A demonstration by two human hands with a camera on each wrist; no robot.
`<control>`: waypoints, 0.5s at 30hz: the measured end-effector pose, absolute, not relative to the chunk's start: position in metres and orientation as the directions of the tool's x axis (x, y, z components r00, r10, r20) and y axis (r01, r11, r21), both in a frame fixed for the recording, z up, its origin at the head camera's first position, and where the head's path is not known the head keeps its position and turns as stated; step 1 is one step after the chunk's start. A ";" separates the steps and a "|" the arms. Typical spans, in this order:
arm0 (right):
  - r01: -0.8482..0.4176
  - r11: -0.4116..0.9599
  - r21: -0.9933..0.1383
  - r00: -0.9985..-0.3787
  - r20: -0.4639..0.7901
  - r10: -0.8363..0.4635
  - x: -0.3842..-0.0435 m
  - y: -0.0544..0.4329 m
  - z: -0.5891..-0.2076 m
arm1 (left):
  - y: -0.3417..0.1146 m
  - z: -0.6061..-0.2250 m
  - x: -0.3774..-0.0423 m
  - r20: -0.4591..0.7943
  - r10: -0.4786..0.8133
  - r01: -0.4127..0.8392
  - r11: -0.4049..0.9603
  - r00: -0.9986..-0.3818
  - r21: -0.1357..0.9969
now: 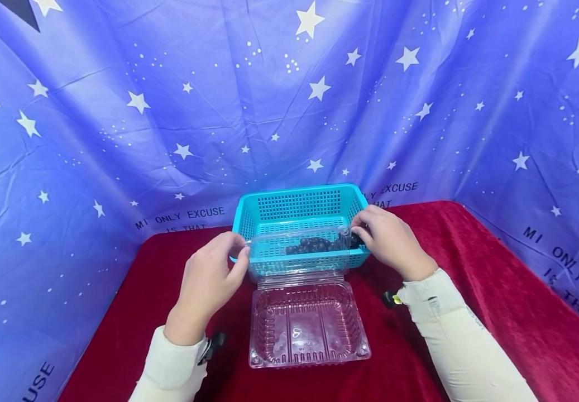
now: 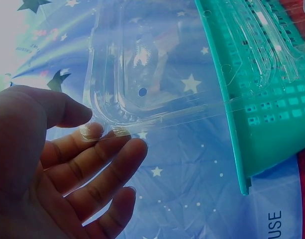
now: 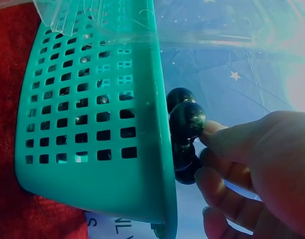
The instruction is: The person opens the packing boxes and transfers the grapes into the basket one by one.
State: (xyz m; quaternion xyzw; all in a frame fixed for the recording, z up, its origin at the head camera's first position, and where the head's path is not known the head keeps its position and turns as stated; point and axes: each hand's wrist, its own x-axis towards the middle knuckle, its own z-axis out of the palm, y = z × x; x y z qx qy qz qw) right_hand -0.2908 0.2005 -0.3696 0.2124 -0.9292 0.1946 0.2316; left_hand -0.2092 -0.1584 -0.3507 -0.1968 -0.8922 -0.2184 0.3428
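A clear plastic clamshell container (image 1: 309, 330) lies opened on the table, its lid (image 2: 154, 69) raised upright in front of the basket. My left hand (image 1: 210, 274) pinches a corner of that lid between thumb and index finger, the other fingers spread below, as the left wrist view shows. At the right end of the teal basket (image 3: 92, 186), my right hand (image 1: 392, 241) holds a small cluster of dark grapes (image 3: 188, 120) by thumb and fingertips, just over the rim. More dark grapes (image 1: 311, 244) show through the lid, inside the basket.
Red velvet cloth (image 1: 178, 251) covers the table. A blue curtain (image 1: 249, 100) with white stars and printed words hangs behind and along both sides. The basket stands near the back edge, directly behind the clamshell.
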 end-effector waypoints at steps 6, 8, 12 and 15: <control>-0.468 0.843 -0.265 -0.826 0.470 -0.311 -0.293 0.203 -0.371 | -0.158 -0.351 -0.209 0.698 0.202 0.500 0.828 -0.687 0.253; -0.460 0.847 -0.268 -0.839 0.445 -0.315 -0.294 0.203 -0.372 | -0.158 -0.351 -0.210 0.700 0.202 0.500 0.828 -0.685 0.252; -0.446 0.851 -0.277 -0.861 0.395 -0.322 -0.296 0.205 -0.374 | -0.158 -0.351 -0.210 0.699 0.202 0.499 0.830 -0.686 0.249; -0.436 0.855 -0.280 -0.872 0.367 -0.324 -0.297 0.205 -0.375 | -0.158 -0.351 -0.209 0.696 0.202 0.497 0.830 -0.689 0.252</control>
